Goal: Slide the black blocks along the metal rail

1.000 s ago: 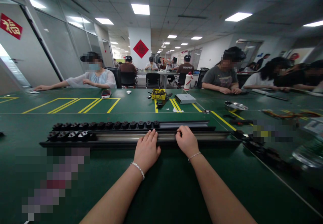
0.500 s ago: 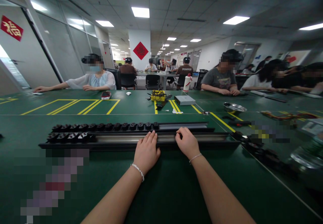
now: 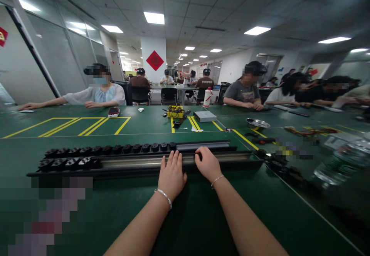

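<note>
Two long black rails lie side by side across the green table. The near rail [image 3: 130, 163] has a bare silver channel and a few black blocks [image 3: 65, 163] at its left end. The far rail [image 3: 202, 146] carries a row of several black blocks [image 3: 115, 148]. My left hand [image 3: 171, 174] lies flat on the near rail with its fingers stretched out. My right hand [image 3: 206, 163] rests on the same rail just to the right, its fingers curled over the channel. Both wrists wear thin bracelets.
A yellow device [image 3: 175, 111], a grey box [image 3: 204, 116] and a metal dish [image 3: 257, 123] lie farther back. Black parts [image 3: 289, 169] and a plastic bottle [image 3: 338, 165] sit at the right. Several people sit at the table's far side. Yellow lines mark the table [image 3: 185, 217].
The view has swung slightly right and down, so everything sits a little further left. Both hands stay on the near rail, almost unmoved.
</note>
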A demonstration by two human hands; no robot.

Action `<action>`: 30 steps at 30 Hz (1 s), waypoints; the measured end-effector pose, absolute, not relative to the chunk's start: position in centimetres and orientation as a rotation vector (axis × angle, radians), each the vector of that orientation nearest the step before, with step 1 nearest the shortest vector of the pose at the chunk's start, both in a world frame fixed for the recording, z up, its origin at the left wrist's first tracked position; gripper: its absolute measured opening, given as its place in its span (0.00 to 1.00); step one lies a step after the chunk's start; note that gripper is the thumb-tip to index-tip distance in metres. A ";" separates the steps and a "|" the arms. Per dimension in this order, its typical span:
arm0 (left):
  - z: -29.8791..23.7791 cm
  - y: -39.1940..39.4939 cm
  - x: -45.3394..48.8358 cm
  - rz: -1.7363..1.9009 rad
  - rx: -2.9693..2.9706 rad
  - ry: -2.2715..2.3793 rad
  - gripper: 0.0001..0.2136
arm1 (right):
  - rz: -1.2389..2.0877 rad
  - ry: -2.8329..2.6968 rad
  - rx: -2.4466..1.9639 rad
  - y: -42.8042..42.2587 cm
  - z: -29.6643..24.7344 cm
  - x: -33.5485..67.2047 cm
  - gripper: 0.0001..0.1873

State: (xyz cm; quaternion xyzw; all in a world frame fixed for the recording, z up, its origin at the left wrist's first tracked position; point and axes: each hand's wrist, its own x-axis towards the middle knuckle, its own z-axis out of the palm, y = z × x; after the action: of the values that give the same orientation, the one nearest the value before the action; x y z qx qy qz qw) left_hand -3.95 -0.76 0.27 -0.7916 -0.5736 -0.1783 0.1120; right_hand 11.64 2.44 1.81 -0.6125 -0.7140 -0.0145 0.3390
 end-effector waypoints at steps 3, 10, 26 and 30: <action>0.4 -0.3 -2.5 -0.535 -2.379 -1.666 0.28 | -0.019 -1.911 -1.561 2.3 1.9 11.9 0.06; 0.3 0.0 -2.2 -0.599 -2.393 -1.604 0.26 | -0.172 -1.932 -1.517 1.4 1.0 11.6 0.11; -0.3 0.1 -2.4 -0.652 -2.354 -1.569 0.25 | -0.144 -1.814 -1.508 1.6 0.4 11.6 0.12; -0.1 0.0 -2.3 -0.644 -2.348 -1.581 0.25 | -0.151 -1.810 -1.505 1.6 0.4 11.8 0.12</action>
State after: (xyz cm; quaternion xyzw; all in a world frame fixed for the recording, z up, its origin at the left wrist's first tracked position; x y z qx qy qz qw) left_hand -2.32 0.05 -0.13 -0.8031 -0.5407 -0.2204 0.1191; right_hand 11.76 1.64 0.37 -0.5899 -0.7093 -0.0593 0.3813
